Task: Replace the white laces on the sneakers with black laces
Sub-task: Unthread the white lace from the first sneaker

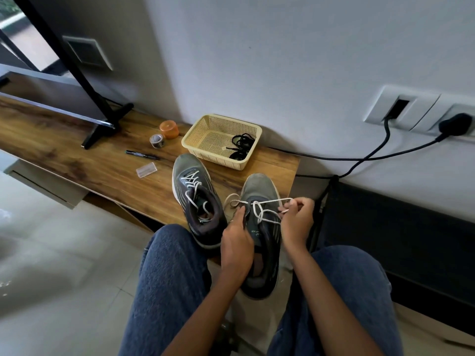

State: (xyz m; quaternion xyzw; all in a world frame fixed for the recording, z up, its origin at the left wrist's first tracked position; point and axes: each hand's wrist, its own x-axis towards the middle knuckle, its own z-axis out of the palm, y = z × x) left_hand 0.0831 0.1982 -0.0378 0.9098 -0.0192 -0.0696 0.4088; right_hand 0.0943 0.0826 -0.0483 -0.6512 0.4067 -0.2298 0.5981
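Two grey sneakers lie on the wooden bench. The left sneaker [196, 199] keeps its white lace [193, 187] threaded and loosely tied. The right sneaker [259, 227] hangs over the bench's near edge towards my knees. My left hand [237, 242] grips its upper by the tongue. My right hand [297, 220] pinches a loop of its white lace [262, 206], pulled out to the right. Black laces [241, 146] lie bundled in the beige basket [205, 129] behind the sneakers.
On the wooden bench [77, 150] lie a black pen [142, 154], a small clear box [146, 170], a tape roll [157, 141] and an orange container [169, 129]. A black stand leg [102, 124] stands at left. Black cables [359, 158] run from wall sockets at right.
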